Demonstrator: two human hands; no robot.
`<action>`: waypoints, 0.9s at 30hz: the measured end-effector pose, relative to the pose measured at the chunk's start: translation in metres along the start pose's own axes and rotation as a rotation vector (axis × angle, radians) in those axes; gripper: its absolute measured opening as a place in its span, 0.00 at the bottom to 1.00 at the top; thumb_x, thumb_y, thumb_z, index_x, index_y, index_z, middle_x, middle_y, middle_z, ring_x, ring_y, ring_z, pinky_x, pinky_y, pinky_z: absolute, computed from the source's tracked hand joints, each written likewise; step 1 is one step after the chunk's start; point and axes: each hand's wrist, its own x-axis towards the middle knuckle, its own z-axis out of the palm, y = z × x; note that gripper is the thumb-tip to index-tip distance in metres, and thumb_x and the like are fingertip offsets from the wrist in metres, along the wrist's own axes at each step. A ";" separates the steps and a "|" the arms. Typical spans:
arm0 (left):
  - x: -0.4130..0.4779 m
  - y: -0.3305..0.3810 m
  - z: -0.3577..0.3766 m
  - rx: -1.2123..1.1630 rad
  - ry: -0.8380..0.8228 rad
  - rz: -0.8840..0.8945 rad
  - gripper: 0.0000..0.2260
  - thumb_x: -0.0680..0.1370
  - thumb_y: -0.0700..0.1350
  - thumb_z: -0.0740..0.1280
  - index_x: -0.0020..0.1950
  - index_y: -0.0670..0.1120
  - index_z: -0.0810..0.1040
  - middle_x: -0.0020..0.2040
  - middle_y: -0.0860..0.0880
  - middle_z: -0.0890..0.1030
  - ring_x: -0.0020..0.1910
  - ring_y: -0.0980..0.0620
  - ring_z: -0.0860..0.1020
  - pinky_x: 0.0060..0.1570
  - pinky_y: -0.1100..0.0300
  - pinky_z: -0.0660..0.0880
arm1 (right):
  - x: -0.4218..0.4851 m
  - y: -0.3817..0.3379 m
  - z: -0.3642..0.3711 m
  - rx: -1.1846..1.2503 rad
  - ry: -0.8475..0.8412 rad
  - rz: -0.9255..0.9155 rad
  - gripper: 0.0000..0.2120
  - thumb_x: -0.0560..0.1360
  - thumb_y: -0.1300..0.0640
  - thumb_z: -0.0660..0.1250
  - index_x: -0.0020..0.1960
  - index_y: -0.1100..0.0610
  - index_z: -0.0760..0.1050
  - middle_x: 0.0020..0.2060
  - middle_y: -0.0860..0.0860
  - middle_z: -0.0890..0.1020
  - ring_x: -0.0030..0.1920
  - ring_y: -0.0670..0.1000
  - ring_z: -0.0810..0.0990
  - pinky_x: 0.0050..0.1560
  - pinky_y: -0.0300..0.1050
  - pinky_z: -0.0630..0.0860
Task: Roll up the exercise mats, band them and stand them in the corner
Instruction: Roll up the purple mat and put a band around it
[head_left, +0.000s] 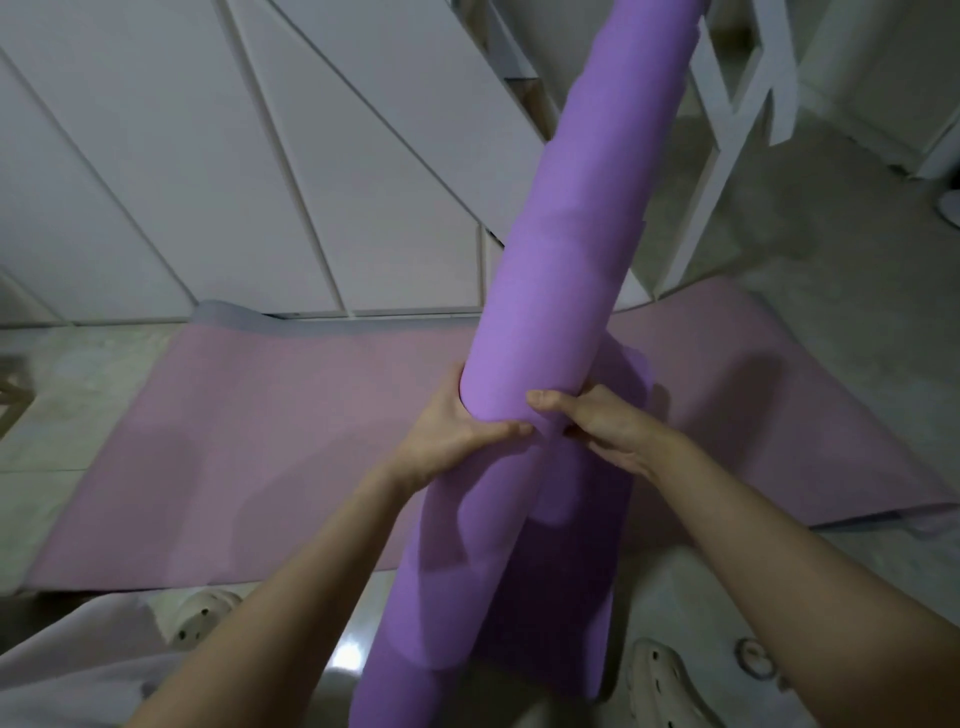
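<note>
Pale tiled floor (57, 395) meets white panelled cupboard doors (171, 171) behind; a pink mat (291, 415) lies flat across it. Mid-frame, left hand (447, 421) and right hand (608, 421) close their fingers around a purple mat (576, 218), rolled and held upright over the pink one. White frame legs (727, 130) stand right.

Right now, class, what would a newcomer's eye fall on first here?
The purple rolled mat runs up the middle of the view, held off the floor in the grip of both the left hand and the right hand. Behind it, a pink mat lies flat on the floor.
</note>
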 end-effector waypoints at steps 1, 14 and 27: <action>-0.001 -0.002 0.000 0.009 0.023 0.012 0.43 0.52 0.57 0.79 0.64 0.54 0.66 0.56 0.60 0.76 0.51 0.69 0.76 0.43 0.71 0.75 | -0.001 0.000 0.000 -0.030 0.000 0.013 0.18 0.72 0.62 0.70 0.61 0.55 0.74 0.54 0.51 0.82 0.50 0.47 0.82 0.44 0.40 0.80; -0.012 -0.045 0.032 0.101 0.168 0.183 0.42 0.59 0.58 0.78 0.66 0.64 0.57 0.64 0.65 0.67 0.63 0.63 0.70 0.58 0.63 0.71 | -0.003 -0.009 0.030 -0.088 0.615 -0.229 0.26 0.63 0.55 0.79 0.57 0.54 0.73 0.52 0.48 0.80 0.51 0.46 0.78 0.49 0.38 0.73; -0.008 0.020 -0.027 -0.014 -0.196 0.067 0.40 0.56 0.49 0.79 0.65 0.59 0.65 0.60 0.60 0.77 0.58 0.64 0.76 0.52 0.68 0.75 | -0.012 -0.013 0.017 -0.189 0.003 -0.192 0.24 0.64 0.67 0.77 0.55 0.50 0.76 0.52 0.45 0.83 0.53 0.41 0.81 0.51 0.35 0.77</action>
